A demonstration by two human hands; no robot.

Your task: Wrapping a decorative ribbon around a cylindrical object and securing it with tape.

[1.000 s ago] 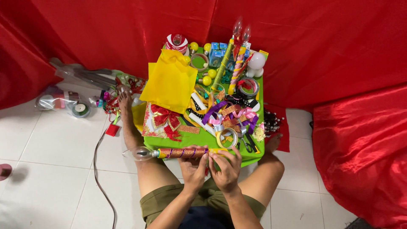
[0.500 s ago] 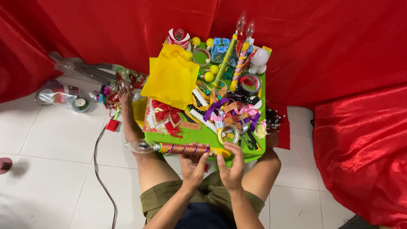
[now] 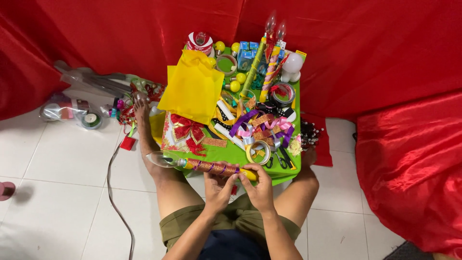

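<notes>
A decorated candle-shaped lamp (image 3: 208, 166), wrapped in gold glitter with purple ribbon bands, is held level along the near edge of the green tabletop (image 3: 230, 154). Its long axis runs left to right across the body. Its clear flame-shaped bulb (image 3: 161, 159) projects well to the left of both grips, and its yellow base end lies by the right hand.

The left hand (image 3: 219, 188) is closed on the right-hand part of the lamp's body from below, fingers curled up over the glitter wrap. The right hand (image 3: 260, 188) is set just beside it, touching the yellow end with pinched fingertips; whether a ribbon end or tape is pinched there cannot be told. The two grips are near-touching, with the left hand nearer the wrapped length.

Just beyond the right grip, a roll of tape (image 3: 258, 152) and scissors (image 3: 281, 159) lie on the tabletop. Farther beyond, curled ribbons (image 3: 262, 126), a red bow (image 3: 185, 127) and yellow tissue paper (image 3: 192, 89) are seen.
</notes>
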